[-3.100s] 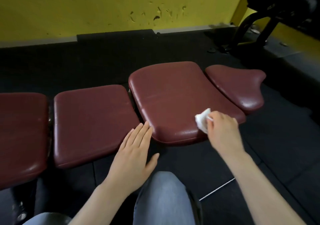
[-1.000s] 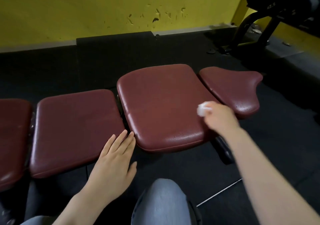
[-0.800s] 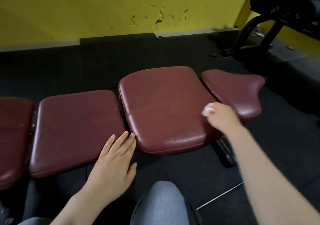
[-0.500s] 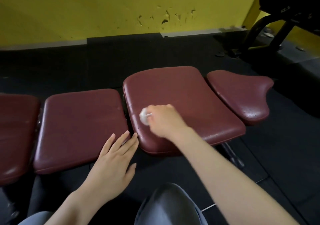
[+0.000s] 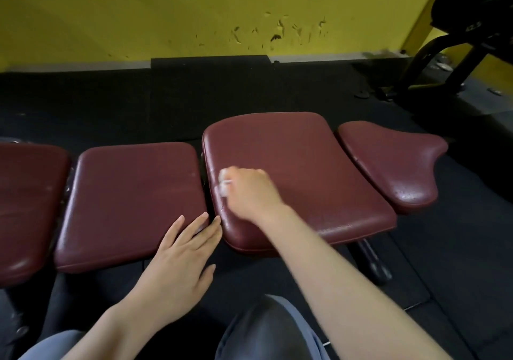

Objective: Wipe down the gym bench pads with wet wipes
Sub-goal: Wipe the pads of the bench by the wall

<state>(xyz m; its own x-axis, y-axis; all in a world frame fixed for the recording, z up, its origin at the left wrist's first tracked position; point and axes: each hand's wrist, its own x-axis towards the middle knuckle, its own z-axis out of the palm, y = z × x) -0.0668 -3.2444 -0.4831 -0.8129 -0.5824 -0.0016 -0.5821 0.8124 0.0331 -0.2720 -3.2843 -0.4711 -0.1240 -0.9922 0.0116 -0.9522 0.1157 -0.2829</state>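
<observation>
Several maroon bench pads lie in a row across the view. On the large pad [image 5: 305,170] my right hand [image 5: 249,193] grips a crumpled white wet wipe [image 5: 223,183] and presses it near the pad's left edge. Most of the wipe is hidden by the fingers. My left hand [image 5: 177,265] lies flat with straight fingers, its tips on the near right corner of the middle pad [image 5: 130,201], by the gap between the two pads. A smaller shaped pad [image 5: 394,165] sits at the right end, and another pad [image 5: 25,209] at the far left.
Black rubber flooring [image 5: 166,104] surrounds the bench, and a yellow wall [image 5: 194,12] with chipped paint stands behind. A black machine frame [image 5: 449,62] stands at the far right. The bench's black leg [image 5: 372,259] shows below the large pad. My knees in blue trousers are at the bottom.
My right hand has swept the wipe from the right edge of the large pad across to its left edge. My left hand has stayed at the corner of the middle pad.
</observation>
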